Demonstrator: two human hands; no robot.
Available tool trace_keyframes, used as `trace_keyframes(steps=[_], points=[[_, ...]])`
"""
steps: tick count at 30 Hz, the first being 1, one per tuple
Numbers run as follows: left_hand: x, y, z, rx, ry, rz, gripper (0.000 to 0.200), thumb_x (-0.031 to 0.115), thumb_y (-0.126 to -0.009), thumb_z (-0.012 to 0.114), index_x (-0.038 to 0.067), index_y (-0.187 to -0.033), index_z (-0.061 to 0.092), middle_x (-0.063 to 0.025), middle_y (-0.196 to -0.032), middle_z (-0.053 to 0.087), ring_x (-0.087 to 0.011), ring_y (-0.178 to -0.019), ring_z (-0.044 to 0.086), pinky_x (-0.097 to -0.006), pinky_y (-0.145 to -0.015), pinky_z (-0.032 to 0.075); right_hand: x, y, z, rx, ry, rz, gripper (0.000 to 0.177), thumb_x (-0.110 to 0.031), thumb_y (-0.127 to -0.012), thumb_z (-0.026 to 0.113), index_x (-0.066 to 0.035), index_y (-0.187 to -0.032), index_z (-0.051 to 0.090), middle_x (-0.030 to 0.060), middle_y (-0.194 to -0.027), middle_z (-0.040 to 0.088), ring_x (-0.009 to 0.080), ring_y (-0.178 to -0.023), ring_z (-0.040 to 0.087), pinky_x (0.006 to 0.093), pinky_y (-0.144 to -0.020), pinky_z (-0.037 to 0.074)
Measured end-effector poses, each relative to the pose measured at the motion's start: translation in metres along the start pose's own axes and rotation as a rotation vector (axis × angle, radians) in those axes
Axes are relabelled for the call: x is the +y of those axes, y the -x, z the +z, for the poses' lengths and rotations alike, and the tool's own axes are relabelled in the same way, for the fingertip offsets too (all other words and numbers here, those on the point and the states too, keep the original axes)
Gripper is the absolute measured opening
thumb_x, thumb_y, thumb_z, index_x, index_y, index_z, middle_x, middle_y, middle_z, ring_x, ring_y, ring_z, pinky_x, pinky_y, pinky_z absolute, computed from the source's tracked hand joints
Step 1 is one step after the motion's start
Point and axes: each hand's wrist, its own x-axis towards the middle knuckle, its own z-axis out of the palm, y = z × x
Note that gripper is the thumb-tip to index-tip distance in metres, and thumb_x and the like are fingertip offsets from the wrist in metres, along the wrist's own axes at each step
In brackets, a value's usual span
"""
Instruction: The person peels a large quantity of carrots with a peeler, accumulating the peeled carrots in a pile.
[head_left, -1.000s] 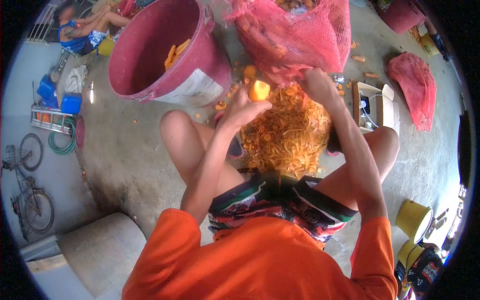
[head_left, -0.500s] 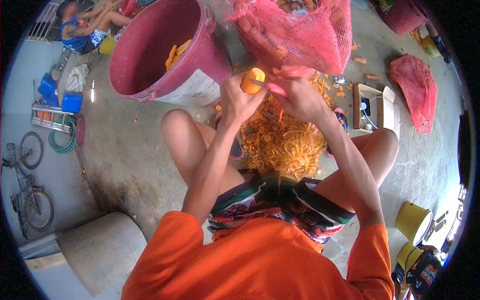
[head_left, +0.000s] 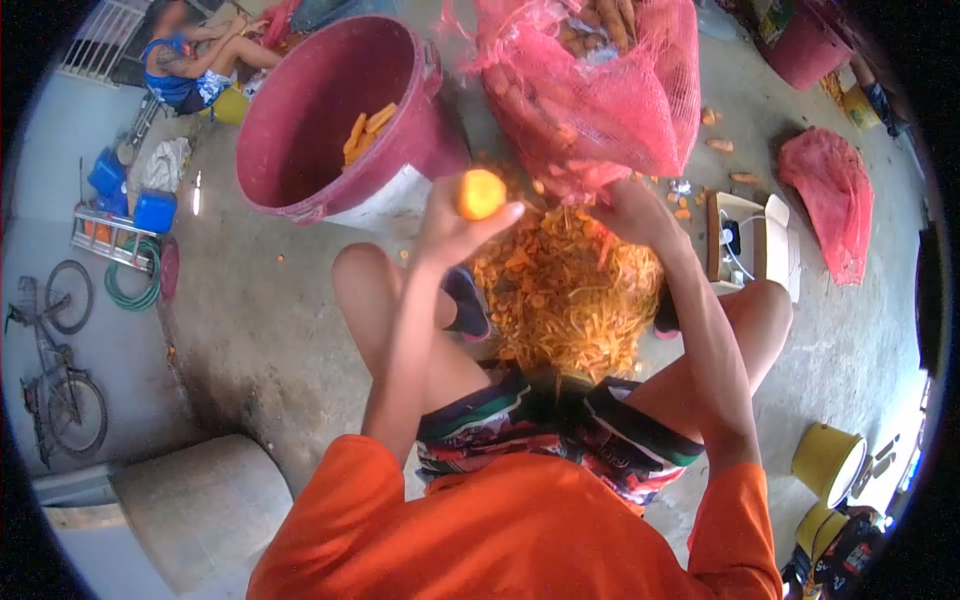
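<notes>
A bare concrete floor (head_left: 250, 300), stained and gritty, carries everything here, and the person sits low on it with knees apart. Between the knees, at 12 o'clock, lies a heap of carrot peelings (head_left: 565, 300), thin curled orange ribbons mixed with chopped ends. The left hand (head_left: 450, 228) is raised at 11 o'clock, its fingers closed around the lower end of a carrot (head_left: 481, 193), whose blunt, smooth, pale-orange tip points up at the camera. It looks peeled, so the step in hand seems to be the end of one peel. Dropping it would call for a short reach up and left over the rim of the maroon plastic bucket (head_left: 300, 130), round and deep, which already holds a few peeled carrots (head_left: 366, 128). The right hand (head_left: 632, 212) sits at 1 o'clock against the bottom of a red mesh sack (head_left: 600, 95), bulging and lumpy with unpeeled roots. Its fingers are turned away, so I cannot tell whether they grip a tool or anything else. An empty mesh sack (head_left: 830, 190) lies limp at 2 o'clock, beyond a white box (head_left: 748, 212).
</notes>
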Motion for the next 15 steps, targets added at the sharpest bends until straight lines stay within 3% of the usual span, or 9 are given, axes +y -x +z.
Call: trace_keyframes(steps=[2, 4, 6, 8, 11, 12, 13, 14, 15], points=[[-0.003, -0.004, -0.025, 0.278, 0.197, -0.214, 0.026, 0.023, -0.088, 0.079, 0.007, -0.104, 0.065, -0.0057, -0.086, 0.071, -0.0118, -0.074, 0.065, -0.0283, -0.067, 0.051, -0.004, 0.005, -0.005, -0.004, 0.048, -0.01, 0.034, -0.026, -0.085, 0.072, -0.001, -0.108, 0.068, 0.0264, -0.093, 0.069, 0.0429, -0.095, 0.067, 0.0514, -0.08, 0.053], [-0.033, -0.028, -0.077, 0.355, 1.315, -0.094, 0.032, 0.026, -0.092, 0.075, 0.003, -0.11, 0.061, -0.0077, -0.09, 0.071, -0.0152, -0.073, 0.064, -0.0306, -0.071, 0.052, -0.001, 0.007, -0.005, -0.014, 0.055, -0.003, 0.036, -0.026, -0.085, 0.072, -0.002, -0.111, 0.066, 0.0263, -0.095, 0.069, 0.0431, -0.096, 0.066, 0.0514, -0.081, 0.053], [-0.022, -0.039, -0.118, 0.467, 1.605, -0.213, 0.038, 0.03, -0.091, 0.075, 0.0, -0.109, 0.059, -0.0111, -0.097, 0.067, -0.0195, -0.078, 0.063, -0.0351, -0.077, 0.052, -0.018, 0.013, -0.022, 0.007, 0.047, -0.022, 0.036, -0.026, -0.085, 0.073, -0.001, -0.111, 0.066, 0.026, -0.096, 0.069, 0.043, -0.098, 0.066, 0.0517, -0.082, 0.053], [0.005, -0.036, -0.117, 0.647, 1.543, -0.227, 0.045, 0.032, -0.089, 0.075, -0.002, -0.112, 0.056, -0.0136, -0.106, 0.062, -0.0224, -0.09, 0.061, -0.0378, -0.08, 0.051, -0.029, 0.014, -0.036, 0.002, 0.046, -0.01, 0.035, -0.026, -0.085, 0.073, 0.0, -0.107, 0.067, 0.0256, -0.094, 0.069, 0.0428, -0.096, 0.067, 0.0516, -0.081, 0.054], [0.104, -0.013, -0.065, 0.226, 1.717, 0.204, 0.055, 0.043, -0.089, 0.072, 0.0, -0.12, 0.055, -0.007, -0.105, 0.052, -0.0205, -0.089, 0.05, -0.0391, -0.089, 0.047, -0.018, 0.009, -0.033, -0.025, 0.105, 0.071, 0.033, -0.026, -0.084, 0.074, 0.001, -0.102, 0.069, 0.0253, -0.09, 0.069, 0.0431, -0.091, 0.068, 0.0516, -0.078, 0.054], [0.153, -0.002, -0.04, 0.15, 1.553, 0.308, 0.049, 0.022, -0.082, 0.079, 0.003, -0.117, 0.05, -0.0052, -0.101, 0.049, -0.0179, -0.085, 0.052, -0.0337, -0.082, 0.049, -0.009, 0.008, -0.033, -0.039, 0.102, 0.077, 0.033, -0.026, -0.084, 0.074, 0.001, -0.102, 0.069, 0.0253, -0.09, 0.069, 0.0431, -0.091, 0.068, 0.0516, -0.078, 0.054], [0.185, 0.008, -0.023, 0.056, 1.545, 0.386, 0.049, 0.019, -0.082, 0.08, 0.003, -0.116, 0.049, -0.0052, -0.103, 0.052, -0.0171, -0.082, 0.054, -0.0316, -0.072, 0.053, 0.001, 0.008, -0.029, 0.004, 0.113, 0.028, 0.03, -0.026, -0.084, 0.074, -0.001, -0.1, 0.07, 0.0244, -0.089, 0.069, 0.0428, -0.088, 0.067, 0.0508, -0.076, 0.053], [0.214, 0.016, -0.006, -0.033, 1.495, 0.468, 0.039, 0.013, -0.086, 0.075, 0.003, -0.113, 0.048, -0.0062, -0.103, 0.053, -0.0168, -0.077, 0.055, -0.0306, -0.062, 0.055, 0.003, 0.007, -0.022, 0.044, 0.122, -0.032, 0.027, -0.025, -0.083, 0.075, -0.002, -0.097, 0.07, 0.0235, -0.088, 0.069, 0.0424, -0.086, 0.067, 0.05, -0.073, 0.052], [0.229, 0.016, 0.005, -0.263, 1.684, 0.514, 0.016, 0.013, -0.096, 0.059, 0.004, -0.106, 0.05, -0.0062, -0.089, 0.056, -0.0135, -0.064, 0.052, -0.0283, -0.054, 0.052, -0.011, 0.008, -0.031, -0.02, 0.128, 0.047, 0.03, -0.025, -0.083, 0.075, -0.002, -0.101, 0.07, 0.0239, -0.088, 0.069, 0.0423, -0.085, 0.067, 0.0495, -0.072, 0.052]])
